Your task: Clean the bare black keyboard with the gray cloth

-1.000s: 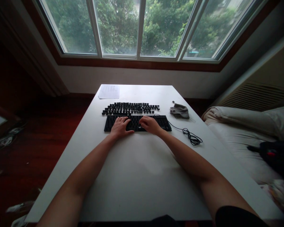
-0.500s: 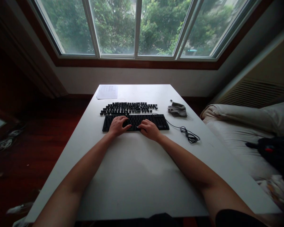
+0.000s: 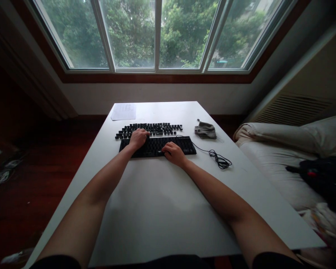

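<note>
A black keyboard [image 3: 184, 145] lies across the white table [image 3: 156, 201]. Behind it, small black keycaps [image 3: 162, 129] are spread in several uneven rows. My left hand [image 3: 139, 138] reaches over the keyboard's back edge to the near keycaps; its fingers are drawn together, and anything between them is too small to make out. At the keyboard's front edge, right of its middle, my right hand [image 3: 174, 152] rests with thumb and fingers pinched at a small keycap, its fingertips touching the keyboard.
The keyboard's cable [image 3: 220, 160] lies bundled on the right. Behind it sits a crumpled grey cloth pouch [image 3: 205, 129]. A paper sheet [image 3: 123, 111] lies at the far left corner. A sofa [image 3: 268, 149] with a black bag [image 3: 322, 175] stands along the right side.
My left hand has moved forward from the keyboard to the keycaps, and its spread thumb and fingers have come together. My right hand stays at the same part of the keyboard.
</note>
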`<state>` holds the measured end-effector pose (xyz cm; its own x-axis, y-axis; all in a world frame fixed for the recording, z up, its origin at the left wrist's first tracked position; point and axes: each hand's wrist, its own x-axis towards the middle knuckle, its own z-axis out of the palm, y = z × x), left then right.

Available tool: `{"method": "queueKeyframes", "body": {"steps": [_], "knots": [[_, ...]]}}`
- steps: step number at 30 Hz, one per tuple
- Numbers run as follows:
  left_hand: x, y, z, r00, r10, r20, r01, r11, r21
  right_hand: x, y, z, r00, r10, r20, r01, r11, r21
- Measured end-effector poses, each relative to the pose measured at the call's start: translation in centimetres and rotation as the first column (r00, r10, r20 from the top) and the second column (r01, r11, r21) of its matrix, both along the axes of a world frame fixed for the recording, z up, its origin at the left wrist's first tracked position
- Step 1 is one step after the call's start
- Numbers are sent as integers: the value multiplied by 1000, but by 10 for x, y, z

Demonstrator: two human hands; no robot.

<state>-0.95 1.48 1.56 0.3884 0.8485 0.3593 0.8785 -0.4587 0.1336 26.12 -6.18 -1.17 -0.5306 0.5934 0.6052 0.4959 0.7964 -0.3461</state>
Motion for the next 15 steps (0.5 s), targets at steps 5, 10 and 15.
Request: {"method": "queueKeyframes", "body": {"steps": [5, 10, 15], "knots": [[2, 21, 5, 984, -108, -144, 106, 994, -27, 4, 2, 0, 1000, -15, -18, 15, 1000, 1], [-1, 39, 16, 933, -245, -264, 236, 970, -64, 4, 1, 4, 999, 3, -33, -3, 1000, -3], [1, 51, 18, 887, -351, -302, 324, 936, -136, 6, 2, 5, 1000, 4, -27, -4, 1000, -1]]}}
